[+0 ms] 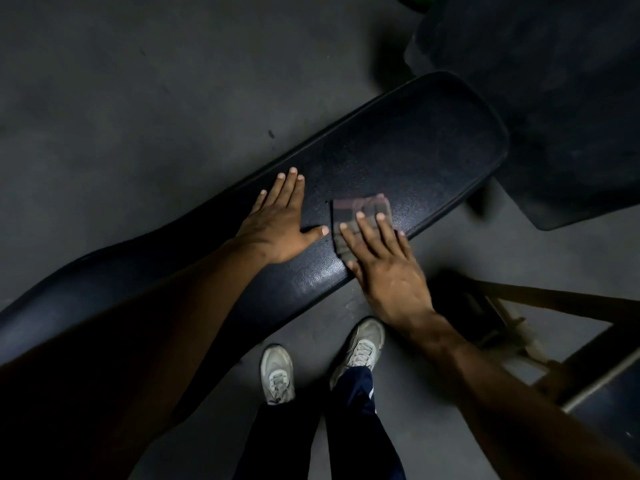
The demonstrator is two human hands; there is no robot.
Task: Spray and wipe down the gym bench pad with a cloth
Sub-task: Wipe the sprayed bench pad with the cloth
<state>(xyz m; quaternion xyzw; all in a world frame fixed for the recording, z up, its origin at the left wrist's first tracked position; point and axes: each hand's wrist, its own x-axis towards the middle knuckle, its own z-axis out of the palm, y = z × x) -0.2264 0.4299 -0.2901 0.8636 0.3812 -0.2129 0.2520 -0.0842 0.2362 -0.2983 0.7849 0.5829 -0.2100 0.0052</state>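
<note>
Your right hand [381, 261] lay flat on the folded cloth [360, 216], its fingers straight and spread a little, pressing the cloth down onto the bench pad [433, 143]. The fingertips reached about the middle of the cloth, so its far half showed beyond them, dark and striped with a reddish band. The heel of that hand hung past the near edge of the pad.

Your left hand [277, 220] rested palm down on the same pad, just beside the cloth on its left. Its fingers were straight and close together, pointing away from you, and the thumb stuck out toward the cloth without quite touching it. It held nothing.

The pad ran as a long dark strip from the lower left up to the right, where its rounded end sat near a second dark padded piece [554, 98] in the upper right corner. The surface around the cloth had a pebbled grain with a faint sheen where light caught it. Both hands sat near the middle of its length, toward the near edge.

Below the pad, your two pale sneakers [277, 372] stood on the gray floor [138, 81] with dark trouser legs [353, 410] above them. A metal frame [540, 341] with angled bars stood to the right of your right arm. A small patch of green [415, 0] showed at the top edge; you could not tell what it was.
</note>
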